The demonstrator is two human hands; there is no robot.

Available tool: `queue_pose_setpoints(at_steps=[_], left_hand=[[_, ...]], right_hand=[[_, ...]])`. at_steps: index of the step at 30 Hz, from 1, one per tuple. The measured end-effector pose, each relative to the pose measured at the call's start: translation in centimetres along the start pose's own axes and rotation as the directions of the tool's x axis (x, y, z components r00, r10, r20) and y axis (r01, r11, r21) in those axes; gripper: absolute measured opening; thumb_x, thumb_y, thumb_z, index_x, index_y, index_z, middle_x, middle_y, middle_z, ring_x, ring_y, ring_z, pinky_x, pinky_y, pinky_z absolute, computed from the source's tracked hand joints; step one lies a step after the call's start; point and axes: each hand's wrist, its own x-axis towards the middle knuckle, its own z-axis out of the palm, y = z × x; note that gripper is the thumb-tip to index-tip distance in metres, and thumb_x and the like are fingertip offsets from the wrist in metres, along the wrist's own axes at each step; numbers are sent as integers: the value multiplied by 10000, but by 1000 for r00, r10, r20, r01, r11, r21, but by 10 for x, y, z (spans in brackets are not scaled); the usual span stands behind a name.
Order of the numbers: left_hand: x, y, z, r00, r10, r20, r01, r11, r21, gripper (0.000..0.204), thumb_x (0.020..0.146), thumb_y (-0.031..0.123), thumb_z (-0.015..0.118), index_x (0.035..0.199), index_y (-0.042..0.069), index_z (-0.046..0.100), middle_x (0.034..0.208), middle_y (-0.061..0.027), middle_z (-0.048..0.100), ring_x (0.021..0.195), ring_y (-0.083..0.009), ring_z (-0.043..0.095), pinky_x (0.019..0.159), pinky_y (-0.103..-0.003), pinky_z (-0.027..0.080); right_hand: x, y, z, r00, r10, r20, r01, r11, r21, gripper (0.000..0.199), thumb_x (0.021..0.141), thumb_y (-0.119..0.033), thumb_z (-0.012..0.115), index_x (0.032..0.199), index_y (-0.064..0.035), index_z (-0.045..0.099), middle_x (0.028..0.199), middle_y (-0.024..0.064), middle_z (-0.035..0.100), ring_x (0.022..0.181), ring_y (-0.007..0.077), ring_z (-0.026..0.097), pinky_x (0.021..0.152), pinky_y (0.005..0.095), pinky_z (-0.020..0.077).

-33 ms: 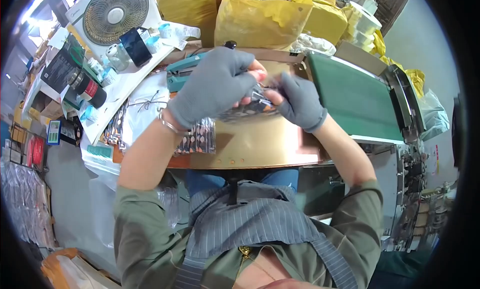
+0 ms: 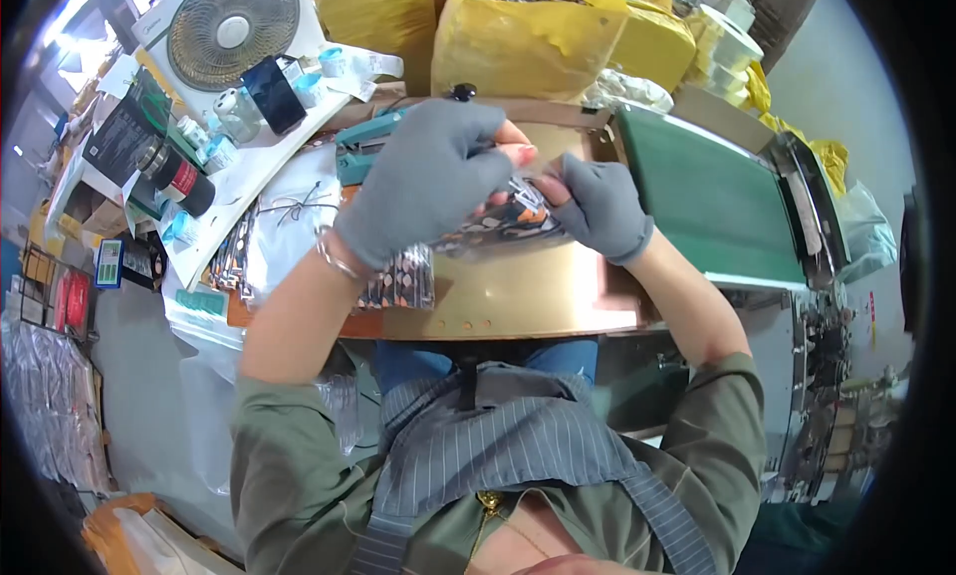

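Note:
Both hands wear grey fingertipless gloves and meet over the work surface. My left hand (image 2: 423, 182) is closed, thumb and fingers pinching the upper edge of a clear plastic bag (image 2: 523, 215). Dark contents with orange and white patterning show through it. Opposite, my right hand (image 2: 602, 212) grips the bag's other upper side between thumb and fingers. The bag hangs tilted between them above the gold-coloured board (image 2: 508, 311); part of it is hidden behind my left hand. Beneath my left wrist lies a row of similarly patterned pieces (image 2: 403, 279).
A green conveyor belt (image 2: 707, 197) stands at the right. Behind my left hand sits a teal long-armed device (image 2: 370, 135). To the left are flat clear bags (image 2: 294, 227) and a white shelf holding a phone (image 2: 272, 95), flask (image 2: 177, 177) and fan (image 2: 234, 32). Yellow sacks (image 2: 528, 37) line the back.
The bag has turned slightly, so more of its patterned contents shows between my hands. My left hand has shifted a little lower; both hands keep their grip.

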Motion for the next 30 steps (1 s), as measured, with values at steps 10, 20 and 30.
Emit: queue_pose_setpoints(at_steps=[10,20,30], left_hand=[[11,-262,7,951,-278,-136,214,908,-359,446,698,176,782,1071,0,614,977,-53,653,865,-126,594,804,-274,472],[49,-352,-49,817,-557,-150,312,644,-698,401,740,124,747,1097,-10,622,1026,-57,652,921,-141,602,833,-279,467],[49,-329,-44,817,-491,-303,277,794,-541,421,706,275,786,981,-21,669,920,-57,670,829,-119,595,790,-274,456]], right_hand=[[113,96,152,944,312,-110,-308,950,56,337,864,-383,586,845,-47,599,723,158,624,723,313,629,643,390,473],[214,70,177,929,334,-159,-350,933,-84,277,791,-358,628,902,-106,600,922,132,615,821,335,616,695,431,483],[154,144,259,899,401,-177,-431,880,-200,197,852,-258,532,769,-83,568,778,136,603,682,358,596,586,459,464]])
